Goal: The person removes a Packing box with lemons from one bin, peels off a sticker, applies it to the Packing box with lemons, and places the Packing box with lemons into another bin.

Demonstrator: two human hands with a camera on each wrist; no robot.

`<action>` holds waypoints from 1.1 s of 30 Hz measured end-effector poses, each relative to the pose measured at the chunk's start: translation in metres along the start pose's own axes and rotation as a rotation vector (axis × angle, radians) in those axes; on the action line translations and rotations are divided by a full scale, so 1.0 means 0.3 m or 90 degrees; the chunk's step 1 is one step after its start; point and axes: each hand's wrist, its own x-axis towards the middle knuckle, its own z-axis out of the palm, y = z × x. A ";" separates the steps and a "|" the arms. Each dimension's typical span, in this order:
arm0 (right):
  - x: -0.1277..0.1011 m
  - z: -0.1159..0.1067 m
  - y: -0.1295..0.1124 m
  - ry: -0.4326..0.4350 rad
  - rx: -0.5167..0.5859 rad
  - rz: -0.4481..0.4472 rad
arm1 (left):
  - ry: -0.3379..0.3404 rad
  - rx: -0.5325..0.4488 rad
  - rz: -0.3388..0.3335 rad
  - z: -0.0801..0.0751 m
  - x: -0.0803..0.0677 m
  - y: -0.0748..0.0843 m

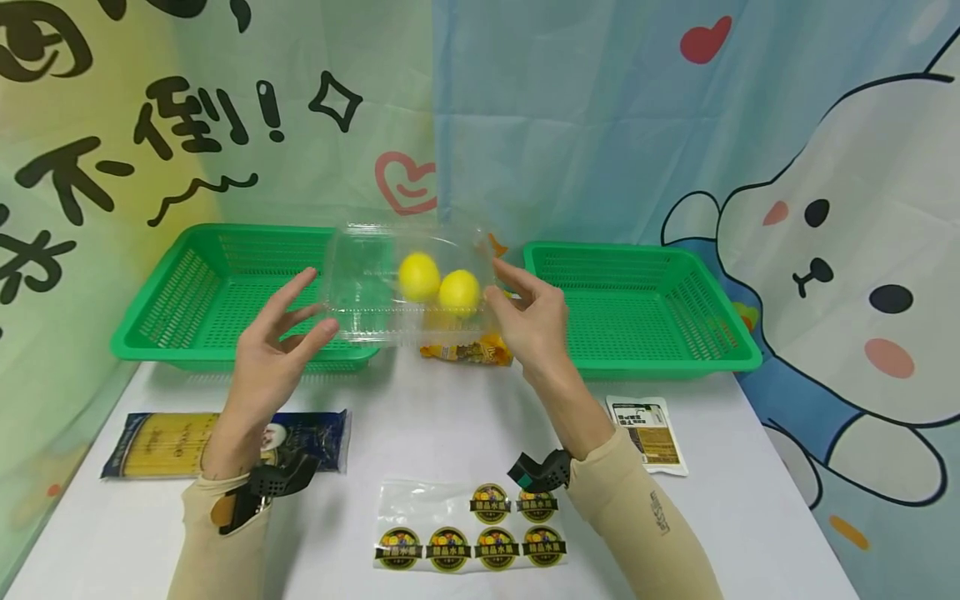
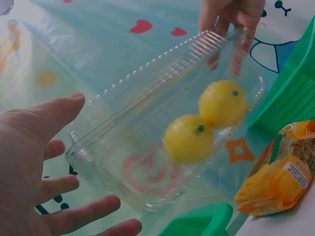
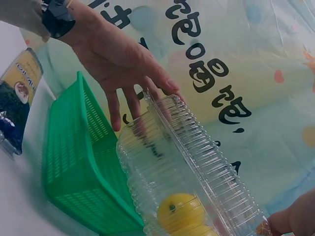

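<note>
With your right hand (image 1: pixel 534 323) pinching the clear box (image 1: pixel 363 279) and your left hand (image 1: pixel 272 354) spread apart beside it, tilt gently so the yellow fruits (image 1: pixel 418 277) don't roll.

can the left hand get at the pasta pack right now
Probably yes: the left hand grips nothing, and the pasta pack lies flat beneath its wrist, with nothing visible on it.

On my remote feed I have the left arm (image 1: pixel 223 554) and right arm (image 1: pixel 641 517) stretched forward, the left hand (image 1: pixel 264 367) with its fingers (image 2: pixel 93 210) spread apart, the right hand (image 1: pixel 534 323) bent inward, pinching between thumb and fingertips.
</note>
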 end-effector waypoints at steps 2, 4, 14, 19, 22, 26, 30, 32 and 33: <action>-0.008 -0.010 0.008 0.001 0.001 -0.001 | -0.008 -0.001 0.011 0.001 -0.001 0.000; -0.020 -0.020 0.014 0.002 0.002 -0.003 | -0.016 0.005 0.027 0.001 -0.001 -0.003; -0.085 -0.060 0.049 0.007 0.003 -0.016 | -0.049 0.009 0.057 -0.002 -0.009 -0.009; -0.118 -0.079 0.072 0.015 -0.008 -0.019 | -0.079 -0.009 0.071 0.001 -0.011 -0.006; -0.135 -0.093 0.087 0.021 -0.018 -0.019 | -0.100 -0.019 0.086 0.003 -0.011 -0.005; -0.159 -0.115 0.110 0.030 -0.022 -0.012 | -0.128 -0.009 0.075 0.008 -0.013 0.000; -0.188 -0.134 0.130 0.034 -0.019 -0.010 | -0.161 0.013 0.025 0.010 -0.018 0.007; -0.202 -0.143 0.139 0.036 -0.023 -0.006 | -0.180 0.018 0.003 0.010 -0.022 0.011; -0.209 -0.146 0.143 0.036 -0.027 -0.003 | -0.191 0.017 -0.006 0.009 -0.024 0.013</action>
